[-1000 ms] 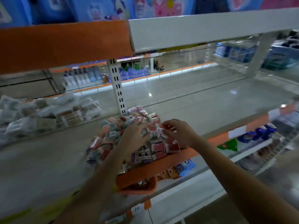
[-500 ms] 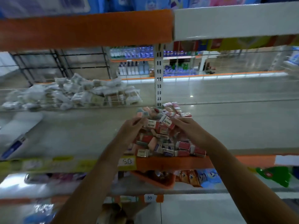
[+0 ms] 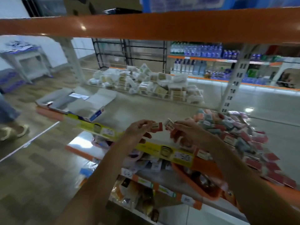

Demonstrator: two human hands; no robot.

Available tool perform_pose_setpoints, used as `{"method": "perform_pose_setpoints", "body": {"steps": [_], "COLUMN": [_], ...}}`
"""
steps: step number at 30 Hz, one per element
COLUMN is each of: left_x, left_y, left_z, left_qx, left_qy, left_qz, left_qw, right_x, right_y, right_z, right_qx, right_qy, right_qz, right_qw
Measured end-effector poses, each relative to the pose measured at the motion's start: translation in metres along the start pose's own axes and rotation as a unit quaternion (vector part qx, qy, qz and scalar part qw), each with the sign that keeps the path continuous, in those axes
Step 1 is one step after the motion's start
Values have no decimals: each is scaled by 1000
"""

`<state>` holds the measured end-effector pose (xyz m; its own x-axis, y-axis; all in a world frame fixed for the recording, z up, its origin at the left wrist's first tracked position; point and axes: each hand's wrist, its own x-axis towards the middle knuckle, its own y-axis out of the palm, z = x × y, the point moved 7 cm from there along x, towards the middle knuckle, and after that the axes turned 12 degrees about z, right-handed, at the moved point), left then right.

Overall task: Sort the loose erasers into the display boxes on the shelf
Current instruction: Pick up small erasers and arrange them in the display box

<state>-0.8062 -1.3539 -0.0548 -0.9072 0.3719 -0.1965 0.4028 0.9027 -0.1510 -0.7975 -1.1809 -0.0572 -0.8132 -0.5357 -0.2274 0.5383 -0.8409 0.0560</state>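
A heap of loose erasers [image 3: 238,132] in red, pink and grey sleeves lies on the shelf [image 3: 129,111] at the right. My left hand [image 3: 138,130] pinches a red-sleeved eraser [image 3: 156,127] above the shelf's front edge. My right hand [image 3: 186,133] holds a white-labelled eraser [image 3: 169,124] right beside it, with more red erasers tucked in the palm. An open white display box [image 3: 76,103] with a blue side lies flat on the shelf at the left, well apart from both hands.
A wire basket of wrapped white packs [image 3: 146,85] stands at the shelf's back. An orange beam [image 3: 146,25] runs overhead. An orange tray [image 3: 199,182] and packaged goods fill the lower shelf. A person's sandalled foot [image 3: 14,130] is on the floor at far left.
Both hands have lifted off the eraser heap and moved left, each now holding erasers. My view has swung left, bringing the open display box into sight.
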Motion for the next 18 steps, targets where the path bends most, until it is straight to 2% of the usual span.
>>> {"method": "perform_pose_setpoints", "body": {"steps": [2,6,11,14,18], "left_x": [-11,-31,-52,-57,-53], "left_y": [-31,-102,-198,-253,-322], "left_z": [6,15,25,29,39], "left_qx": [12,36,74,118,149], "left_qy": [8,27,25,32,38], "left_qz": [11,-16,-41,-53,-76], "left_qw": [1000,999,996,991,985], "right_x": [25,81,156,198,250], "right_y": [27,81,146,184,221], "right_z": [8,21,49,72,88], "right_qx": [-21,-160,-300,-389,-396], "right_qy": [8,20,2,-28,-55], "right_qz": [31,46,48,57,72], "right_qw": [999,986,953,919,914]}}
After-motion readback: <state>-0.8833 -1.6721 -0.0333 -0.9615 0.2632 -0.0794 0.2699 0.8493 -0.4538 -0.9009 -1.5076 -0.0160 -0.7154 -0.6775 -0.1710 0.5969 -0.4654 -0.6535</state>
